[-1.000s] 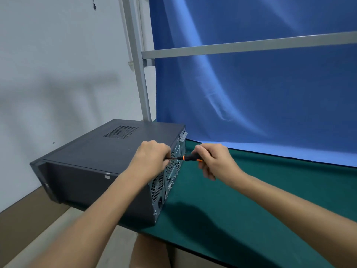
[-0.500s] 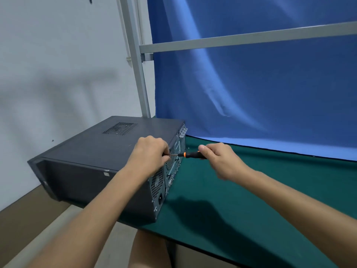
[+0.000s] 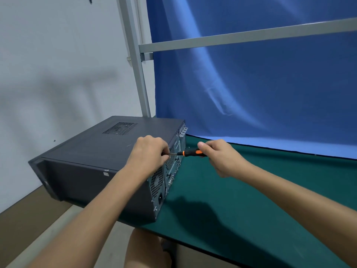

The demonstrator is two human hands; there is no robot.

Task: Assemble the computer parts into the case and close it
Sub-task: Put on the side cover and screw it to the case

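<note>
Blue backdrop cloth [image 3: 260,84] fills the upper right of the frame, hung behind a grey metal frame [image 3: 241,36]. Green table mat [image 3: 241,200] covers lower centre and right.

Computer case [image 3: 92,157] lies on its side, left of centre, rear panel [image 3: 166,176] facing right toward the middle of the frame. Its near left end overhangs the mat edge. Side panel is on and faces up, vent grille toward the top. No loose parts visible on the mat, so I judge the internals are in and the case is closed. What's left looks like fastening the panel at the rear edge.

Your left hand [image 3: 148,153] sits at the top rear edge of the case, centre of frame, curled nearly closed with its fingertips pinched at the tip of the screwdriver [image 3: 190,152]. It looks like you're steadying the bit or a screw there; the screw itself is hidden behind your fingers, so I can't confirm it.

Your right hand [image 3: 220,157], just right of centre, is closed around the orange-and-black handle, thumb on top, shaft pointing left and roughly level into the rear panel.

Can't tell how many rear screws are already in, or whether this one is seated. I'd guess the task is near its end: finish this screw, check for any others on that edge.
</note>
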